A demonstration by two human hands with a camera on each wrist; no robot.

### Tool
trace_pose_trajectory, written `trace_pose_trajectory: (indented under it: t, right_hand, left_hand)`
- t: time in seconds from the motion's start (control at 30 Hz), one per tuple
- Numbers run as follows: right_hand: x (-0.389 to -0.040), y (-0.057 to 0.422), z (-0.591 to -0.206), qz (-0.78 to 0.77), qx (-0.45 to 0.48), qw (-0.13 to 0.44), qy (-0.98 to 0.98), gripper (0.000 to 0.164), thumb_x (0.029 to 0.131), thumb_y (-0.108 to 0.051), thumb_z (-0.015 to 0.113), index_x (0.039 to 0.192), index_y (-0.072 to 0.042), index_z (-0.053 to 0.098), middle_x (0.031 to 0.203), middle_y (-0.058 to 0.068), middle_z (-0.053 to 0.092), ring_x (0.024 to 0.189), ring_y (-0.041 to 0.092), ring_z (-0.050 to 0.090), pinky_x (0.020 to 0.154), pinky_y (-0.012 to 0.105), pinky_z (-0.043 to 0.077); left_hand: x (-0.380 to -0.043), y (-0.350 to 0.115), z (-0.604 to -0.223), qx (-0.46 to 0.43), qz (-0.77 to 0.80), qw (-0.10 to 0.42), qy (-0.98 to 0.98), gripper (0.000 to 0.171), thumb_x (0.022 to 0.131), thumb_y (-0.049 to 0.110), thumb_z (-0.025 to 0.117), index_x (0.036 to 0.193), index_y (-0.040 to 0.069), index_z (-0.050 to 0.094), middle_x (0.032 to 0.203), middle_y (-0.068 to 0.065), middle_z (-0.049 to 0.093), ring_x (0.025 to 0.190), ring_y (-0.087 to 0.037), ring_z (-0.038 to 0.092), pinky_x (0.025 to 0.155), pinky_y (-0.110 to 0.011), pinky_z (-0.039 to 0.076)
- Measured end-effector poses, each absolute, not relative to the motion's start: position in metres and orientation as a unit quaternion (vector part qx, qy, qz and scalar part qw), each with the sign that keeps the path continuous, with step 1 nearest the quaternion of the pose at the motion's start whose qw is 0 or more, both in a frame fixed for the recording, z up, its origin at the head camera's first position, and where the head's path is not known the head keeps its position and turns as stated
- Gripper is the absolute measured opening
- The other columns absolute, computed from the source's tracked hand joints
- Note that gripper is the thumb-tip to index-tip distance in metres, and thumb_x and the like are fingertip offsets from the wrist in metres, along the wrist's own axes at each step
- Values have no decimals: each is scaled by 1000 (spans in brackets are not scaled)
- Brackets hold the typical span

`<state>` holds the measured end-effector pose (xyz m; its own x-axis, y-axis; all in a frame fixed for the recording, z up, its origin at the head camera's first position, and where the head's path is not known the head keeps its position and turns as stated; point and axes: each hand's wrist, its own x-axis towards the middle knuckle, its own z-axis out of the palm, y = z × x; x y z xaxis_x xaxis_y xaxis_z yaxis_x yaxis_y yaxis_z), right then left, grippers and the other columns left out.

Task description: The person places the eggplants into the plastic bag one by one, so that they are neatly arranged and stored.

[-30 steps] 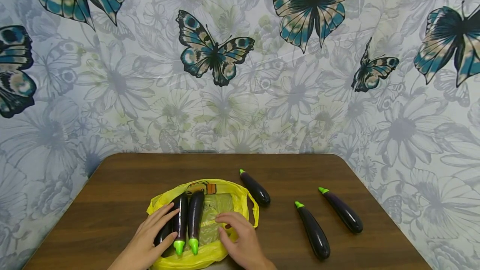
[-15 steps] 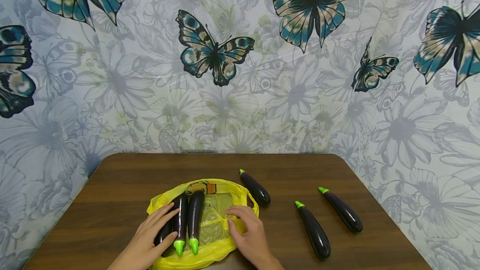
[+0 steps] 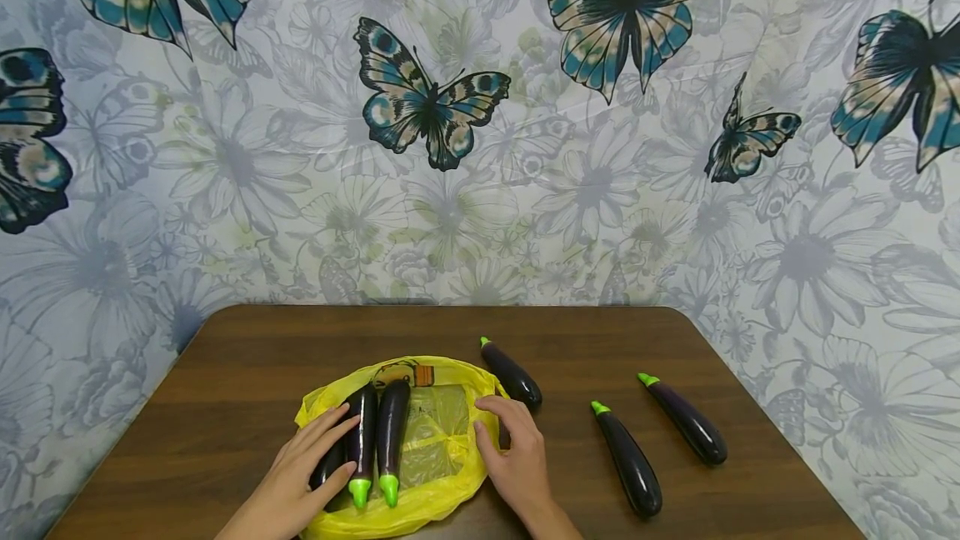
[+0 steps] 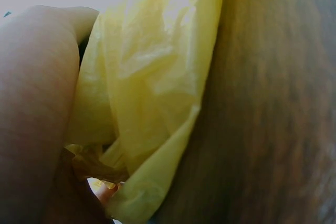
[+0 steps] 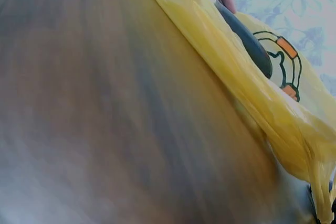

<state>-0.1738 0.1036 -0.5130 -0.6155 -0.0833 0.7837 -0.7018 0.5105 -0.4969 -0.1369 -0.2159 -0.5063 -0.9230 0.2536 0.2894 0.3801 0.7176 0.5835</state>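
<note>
A yellow plastic bag (image 3: 431, 507) lies spread on the table, its mouth facing up. Inside, on its left side, are several dark eggplants (image 3: 391, 432) with bright green stem ends. My left hand (image 3: 300, 465) rests on the leftmost ones, fingers extended over them and partly hiding them. At the bag's right rim, my right hand (image 3: 517, 457) touches the plastic, its thumb and forefinger apart and loosely bent; its other fingers are hidden. The left wrist view has a fold of the bag (image 4: 157, 66) beside my hand. In the right wrist view, the bag's edge (image 5: 210, 40) runs diagonally.
One eggplant (image 3: 512, 375) lies just behind the bag's right side. Two more eggplants, a nearer one (image 3: 628, 461) and a farther one (image 3: 684, 422), lie on the right of the brown wooden table (image 3: 247, 348). A butterfly-patterned wall covering (image 3: 450, 223) hangs behind.
My right hand has moved rightward from inside the bag to its right rim, and the bag's right side has spread outward. My left hand has stayed on the eggplants.
</note>
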Motion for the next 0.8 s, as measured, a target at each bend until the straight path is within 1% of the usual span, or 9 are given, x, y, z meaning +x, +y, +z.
trace_pose_trajectory:
  t: [0.23, 0.33, 0.53, 0.8]
  right_hand:
    - [-179, 112, -514, 430, 227, 369, -792, 34, 88, 4, 77, 117, -13, 73, 115, 1, 72, 107, 21, 65, 98, 16, 47]
    - [-182, 116, -514, 428, 216, 374, -794, 33, 88, 3, 76, 116, -13, 73, 114, 2, 72, 107, 22, 65, 100, 15, 45]
    - [-184, 119, -513, 424, 189, 380, -800, 29, 88, 2, 77, 114, -10, 73, 114, 2, 73, 112, 25, 63, 107, 12, 39]
    - [-187, 124, -512, 430, 147, 381, -805, 30, 87, 2, 79, 115, -6, 74, 119, 3, 72, 117, 26, 62, 107, 11, 37]
  left_hand:
    - [-137, -216, -507, -175, -333, 101, -921, 55, 100, 36, 69, 150, 21, 55, 158, -14, 46, 142, -43, 42, 97, -79, 36]
    - [-137, -216, -507, -174, -333, 101, -921, 55, 100, 36, 69, 151, 22, 55, 159, -13, 46, 142, -43, 42, 98, -79, 35]
    - [-136, -215, -506, -173, -336, 99, -921, 55, 100, 37, 69, 151, 22, 55, 159, -13, 46, 142, -44, 42, 98, -78, 35]
    - [-136, -216, -505, -172, -337, 97, -921, 54, 100, 38, 68, 150, 21, 55, 159, -12, 46, 142, -44, 42, 98, -78, 35]
